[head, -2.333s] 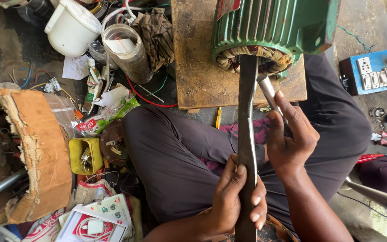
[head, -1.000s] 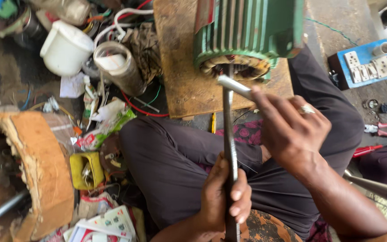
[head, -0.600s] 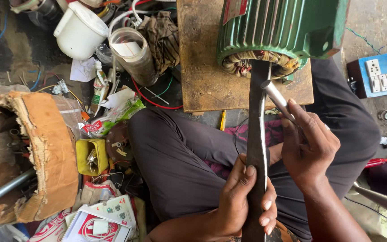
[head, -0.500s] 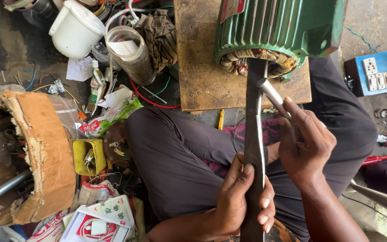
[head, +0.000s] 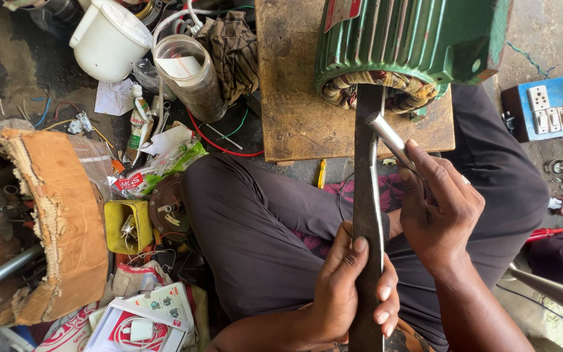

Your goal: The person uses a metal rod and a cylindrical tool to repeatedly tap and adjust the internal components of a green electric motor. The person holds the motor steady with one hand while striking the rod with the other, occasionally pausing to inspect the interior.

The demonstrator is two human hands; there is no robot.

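Cluttered workshop floor fills the view, with a person sitting cross-legged in dark trousers behind a wooden board (head: 294, 98). On the board's far right part lies the motor (head: 412, 39), green and ribbed, its open end with copper windings facing the person.

Left of the motor, well apart, stand a torn cardboard box (head: 53, 215), a white jug (head: 109, 39) and a clear jar (head: 190, 75). Right of the motor sits a blue switch board (head: 555, 107).

From the motor's open end a long flat bar (head: 365, 195) runs straight down toward the person. The left hand (head: 350, 290) grips the bar's lower part — fingers curled tight around it, thumb lying up along its face. The right hand (head: 441, 208) is just right of the bar, fingers closed on a thin steel rod (head: 389, 137) that slants up-left; its tip lies over the bar's upper part, just below the windings.

Against half a second ago little differs — both hands keep the same grips, and the rod's tip sits slightly higher, nearer the motor.
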